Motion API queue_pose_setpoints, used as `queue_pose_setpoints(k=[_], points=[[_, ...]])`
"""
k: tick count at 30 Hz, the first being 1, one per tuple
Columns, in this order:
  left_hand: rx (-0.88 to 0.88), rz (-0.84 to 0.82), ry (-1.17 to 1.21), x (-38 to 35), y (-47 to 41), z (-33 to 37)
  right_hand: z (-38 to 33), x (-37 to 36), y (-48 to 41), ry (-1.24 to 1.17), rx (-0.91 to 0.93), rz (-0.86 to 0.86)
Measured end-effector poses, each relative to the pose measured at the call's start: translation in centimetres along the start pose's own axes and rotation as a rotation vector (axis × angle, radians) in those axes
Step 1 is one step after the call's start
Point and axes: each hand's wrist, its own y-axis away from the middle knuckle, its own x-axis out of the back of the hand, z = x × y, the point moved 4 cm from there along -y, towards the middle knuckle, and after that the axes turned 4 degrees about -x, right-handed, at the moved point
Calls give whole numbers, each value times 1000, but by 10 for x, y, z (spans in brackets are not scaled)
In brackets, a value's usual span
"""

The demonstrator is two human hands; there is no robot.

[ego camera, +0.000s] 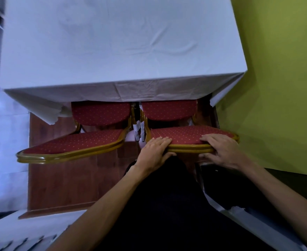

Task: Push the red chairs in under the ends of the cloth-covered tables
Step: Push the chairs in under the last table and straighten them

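Observation:
Two red chairs with gold frames stand side by side at the near end of a table covered in white cloth (122,51). Their seats lie partly under the hanging cloth. The left chair (73,144) is free, its back angled toward the left. Both of my hands grip the top of the right chair's back (187,134). My left hand (154,151) curls over its left end, fingers on the red padding, thumb under the gold rim. My right hand (223,151) holds its right end the same way.
A yellow-green wall (279,87) runs close along the right of the table and right chair. A reddish wooden floor (62,182) lies under the chairs, white tiles (4,142) to the left. Another white-covered surface (22,232) shows at bottom left.

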Motion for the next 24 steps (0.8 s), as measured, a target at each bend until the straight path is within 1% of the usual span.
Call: queue_pose_setpoints(k=[3,6,9,12,14,15,19,24], points=[[7,-2,-67,13,11,-14,-12,4,-6,-45,-31,-31],[78,18,-188,46,39,-46,-48,6,-26,-19,26,-30],[194,17,-319,86,78,-83,-90,-8,-45,86,44,-110],[359,-60,-419,119,125,-124,-121,-29,-60,275,-18,-173],[413,-98,-487,132,153,-142,-132,-38,-67,353,-49,-208],[406,-78,-504,137,164,-147,-135,-41,-70,374,-44,-214],[286,124,-477,153,176,-157,-134,-44,-73,420,43,-183],[166,198,-538,153,176,-159,-132,-43,-74,442,125,-158]])
